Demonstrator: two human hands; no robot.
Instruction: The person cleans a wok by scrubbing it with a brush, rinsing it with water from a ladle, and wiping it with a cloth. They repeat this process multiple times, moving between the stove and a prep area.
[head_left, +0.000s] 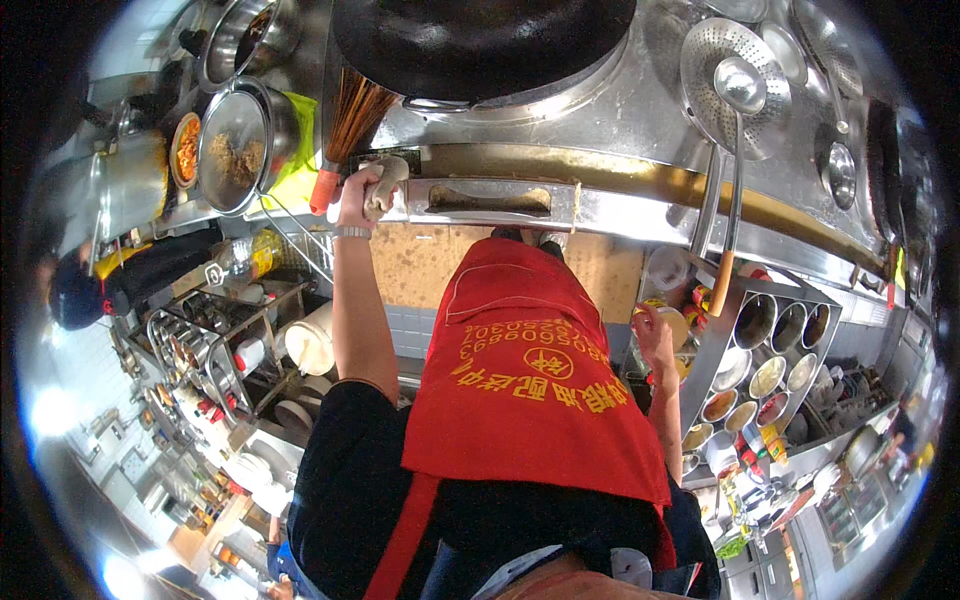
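Note:
My left hand (355, 198), with a watch on its wrist, grips a bunched greyish cloth (387, 186) at the front edge of the steel stove counter (637, 202). Just beside it a bamboo wok brush (358, 105) leans, its orange handle end close to my knuckles. Behind the cloth sits a large black wok (487, 49) with a metal loop handle. My right hand (654, 334) hangs low by my red apron (525, 405), fingers loosely bent and apart, with nothing seen in it.
A mesh strainer (234, 154) with brown bits rests over a pot at left, near a bowl of red food (185, 150). At right, a perforated skimmer (731, 90) and a ladle (739, 86) have handles overhanging the counter edge. A rack of seasoning containers (769, 375) stands lower right.

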